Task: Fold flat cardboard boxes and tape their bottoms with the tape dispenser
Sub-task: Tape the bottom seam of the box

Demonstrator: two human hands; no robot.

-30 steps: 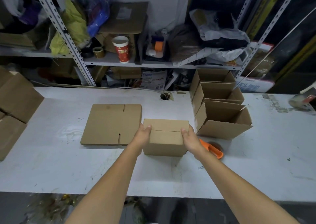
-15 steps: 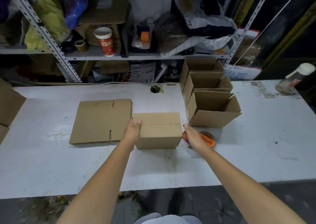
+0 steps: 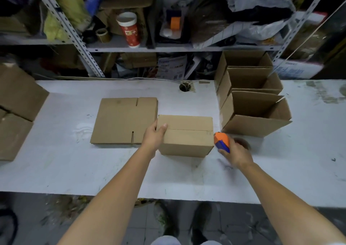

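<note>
The folded box [image 3: 185, 136] stands at the centre of the white table [image 3: 168, 175] with its closed flaps facing up. The seam between the two flaps runs left to right across the top face.

Left hand [image 3: 154, 136]: it grips the left end of the folded box. The thumb lies flat on the top face, near the seam. The other fingers curl down over the left side wall and are mostly hidden.

Right hand [image 3: 234, 151]: it holds the tape dispenser [image 3: 221, 139], an orange and blue unit, with the fingers curled around its rear part. The hand is blurred, so single fingers cannot be told apart. The orange nose of the dispenser sits just beside the right end of the folded box, at the level of its upper edge. Whether it touches the box cannot be told.

A stack of flat cardboard blanks [image 3: 123, 120] lies on the table just to the left of the folded box, partly behind the left hand.

Three open boxes [image 3: 254, 125] stand in a row to the right, one behind the other, with their openings up. The nearest stands just behind the right hand.

More cardboard boxes [image 3: 16, 102] sit at the left edge of the table. A cable hole [image 3: 184, 87] is cut in the tabletop behind the folded box. On the shelf [image 3: 119, 47] beyond stand a red paper cup [image 3: 129, 29] and a tape roll [image 3: 102, 34].
</note>
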